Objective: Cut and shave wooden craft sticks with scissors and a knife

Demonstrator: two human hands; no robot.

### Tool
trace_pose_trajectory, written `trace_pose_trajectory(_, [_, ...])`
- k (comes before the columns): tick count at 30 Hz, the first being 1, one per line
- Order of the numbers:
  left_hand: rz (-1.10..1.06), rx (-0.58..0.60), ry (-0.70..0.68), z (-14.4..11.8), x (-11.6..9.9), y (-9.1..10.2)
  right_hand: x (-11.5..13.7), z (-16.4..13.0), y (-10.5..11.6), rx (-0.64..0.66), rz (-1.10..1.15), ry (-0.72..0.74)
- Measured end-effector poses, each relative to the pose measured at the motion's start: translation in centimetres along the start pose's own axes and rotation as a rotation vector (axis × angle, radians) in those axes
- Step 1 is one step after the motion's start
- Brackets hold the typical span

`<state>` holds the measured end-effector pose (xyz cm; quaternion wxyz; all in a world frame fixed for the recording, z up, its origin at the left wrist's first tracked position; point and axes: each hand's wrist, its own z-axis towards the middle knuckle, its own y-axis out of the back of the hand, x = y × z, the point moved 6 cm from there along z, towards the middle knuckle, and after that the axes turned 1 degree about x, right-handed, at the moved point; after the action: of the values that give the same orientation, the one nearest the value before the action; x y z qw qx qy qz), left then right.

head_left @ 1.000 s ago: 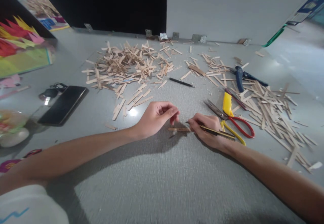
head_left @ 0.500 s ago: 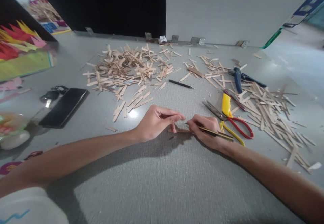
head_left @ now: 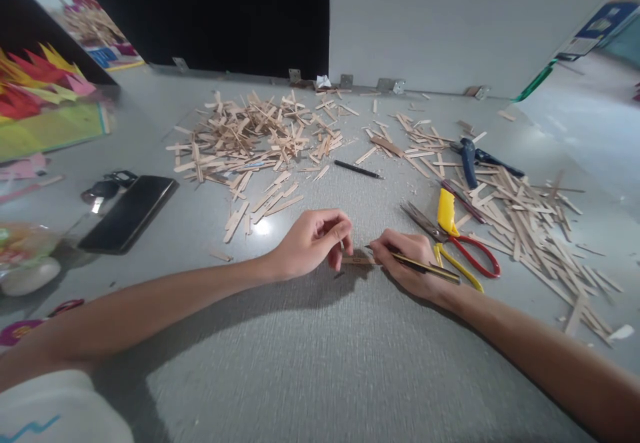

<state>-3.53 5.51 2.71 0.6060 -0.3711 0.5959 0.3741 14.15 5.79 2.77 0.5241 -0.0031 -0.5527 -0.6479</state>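
In my right hand (head_left: 406,256) is a black-and-yellow pencil (head_left: 425,267), its tip pointing left. A short flat wooden stick (head_left: 357,260) with a small dark mark lies on the grey table between my hands. The stick's right end runs to my right fingers. My left hand (head_left: 320,239) is loosely curled, its thumb close to the index finger and nothing visible in it. Its lower fingertips hang by the stick's left end; whether they touch it I cannot tell. A small dark bit (head_left: 340,274) lies just below them.
A pile of wooden sticks (head_left: 250,126) lies beyond my hands, with more sticks (head_left: 530,216) at the right. Scissors (head_left: 470,249), a yellow-handled tool (head_left: 447,211), blue-handled pliers (head_left: 469,163) and a black pencil (head_left: 357,169) lie nearby. A phone (head_left: 129,215) rests at the left.
My left hand has drawn back slightly left, and its stretched fingers have curled in, showing more of the stick. The right hand keeps its place with the pencil.
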Motion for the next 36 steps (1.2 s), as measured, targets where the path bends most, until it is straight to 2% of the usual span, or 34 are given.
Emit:
trace_pose_trajectory(4, [0.047, 0.116, 0.084, -0.1, 0.8, -0.5, 0.0, 0.0, 0.1, -0.014, 0.0, 0.005])
trace_pose_trajectory(9, [0.102, 0.176, 0.076, -0.2, 0.7, -0.7, 0.1, 0.0, 0.0, -0.007, 0.018, 0.008])
trace_pose_trajectory(16, [0.027, 0.116, 0.164, 0.2, 1.2, -0.5, 0.0, 0.0, 0.0, 0.007, 0.011, -0.006])
trace_pose_trajectory(19, [0.061, 0.123, 0.194, 0.1, 1.4, -0.7, -0.1, 0.0, 0.0, 0.01, 0.005, -0.016])
trace_pose_trajectory(22, [0.149, 0.132, 0.146, 0.0, 1.2, -0.6, -0.2, 0.0, 0.0, 0.005, 0.015, -0.022])
trace_pose_trajectory(29, [0.56, 0.005, -0.083, 0.3, 0.3, 0.6, -0.4, -0.7, 0.3, -0.042, 0.045, -0.111])
trace_pose_trajectory(33, [0.655, 0.092, -0.043, 0.3, 0.8, 0.2, -0.4, -0.9, 0.1, -0.008, 0.099, -0.117])
trace_pose_trajectory(36, [0.596, 0.21, 0.019, 0.0, 0.8, -0.6, 0.0, -0.7, -0.1, 0.034, 0.104, -0.06])
